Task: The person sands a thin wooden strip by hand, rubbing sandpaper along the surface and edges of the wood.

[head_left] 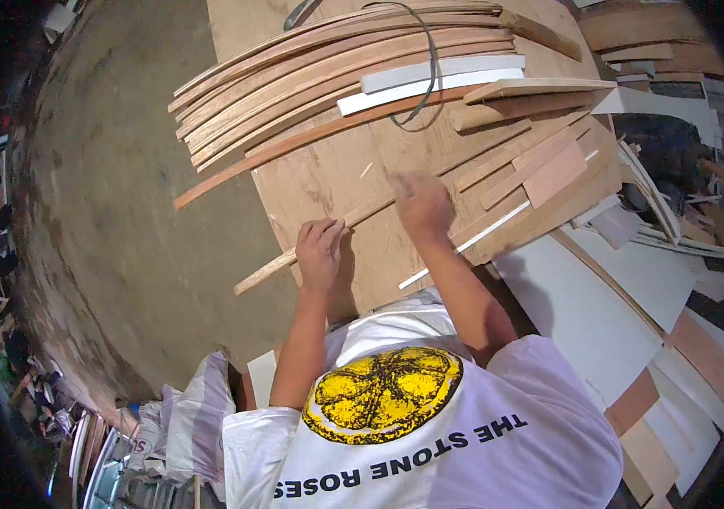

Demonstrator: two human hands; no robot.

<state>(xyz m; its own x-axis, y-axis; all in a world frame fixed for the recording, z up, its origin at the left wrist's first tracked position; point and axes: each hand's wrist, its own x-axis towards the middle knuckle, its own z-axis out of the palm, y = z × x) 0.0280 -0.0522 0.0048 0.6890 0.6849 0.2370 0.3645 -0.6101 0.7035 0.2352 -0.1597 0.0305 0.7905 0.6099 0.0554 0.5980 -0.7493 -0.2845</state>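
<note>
Past the left edge of the tabletop (294,182) juts a long, narrow, pale-brown wooden strip (370,211); our left hand (319,248) holds it with bent fingers, palm hidden. Our right hand (424,206), blurred, covers part of it; we cannot tell whether it grips anything. Near the far edge, a thin dark cord (436,65) partly hides a flat white bar (379,103).

R hand (424,208): motion-blurred, fingertip detail n/a. Wood strip (370,211): partly hidden by L hand (319,246), contact pts at R hand unverifiable. White T-shirt (531,462): cut off at btm edge. Dark item (301,13): cut off at top edge, type unk. L-side clutter (18,365): too small/dim to ID
</note>
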